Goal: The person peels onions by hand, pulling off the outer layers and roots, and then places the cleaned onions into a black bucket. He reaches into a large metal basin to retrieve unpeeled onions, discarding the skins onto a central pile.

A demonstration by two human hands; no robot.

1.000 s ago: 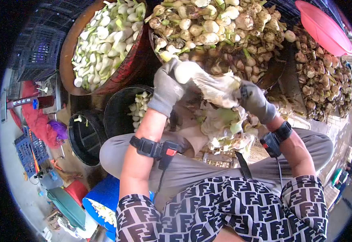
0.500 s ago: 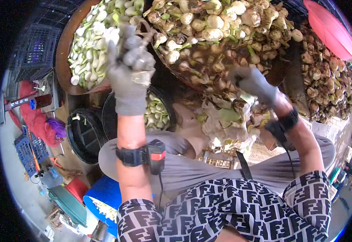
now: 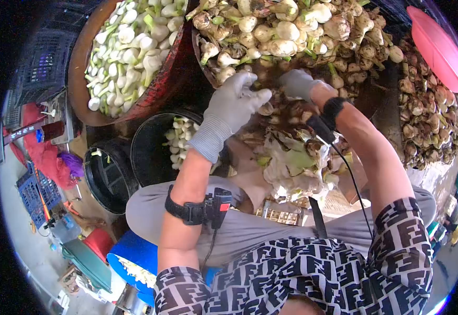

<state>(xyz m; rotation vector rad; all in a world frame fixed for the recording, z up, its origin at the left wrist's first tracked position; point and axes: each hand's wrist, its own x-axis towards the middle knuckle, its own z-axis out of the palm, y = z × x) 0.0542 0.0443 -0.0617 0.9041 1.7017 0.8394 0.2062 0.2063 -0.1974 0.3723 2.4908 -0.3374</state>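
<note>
My left hand [image 3: 235, 102], in a grey glove, is above the front edge of the bin of unpeeled bulbs [image 3: 279, 32]; its thumb and fingers are curved and apart, with nothing visible between them. My right hand [image 3: 298, 85], also gloved and somewhat blurred, reaches down among the brownish bulbs in the same bin, its fingertips hidden. The bulbs look like fresh garlic or onions, some with green stems. Below my hands lies a heap of pale peeled skins and leaves [image 3: 292, 165]. Clean white bulbs [image 3: 132, 50] fill a reddish-brown tub at the upper left.
A black bucket [image 3: 144, 149] holding white bulbs stands by my left knee, beside another black tub [image 3: 95, 181]. To the right are a pile of dirty bulbs [image 3: 431, 113] and a pink basin [image 3: 439, 50]. A blue container [image 3: 118, 262] stands at lower left.
My left hand has come from over the tub of white bulbs, right and down to the unpeeled ones. My right hand has moved slightly up and left into the bin.
</note>
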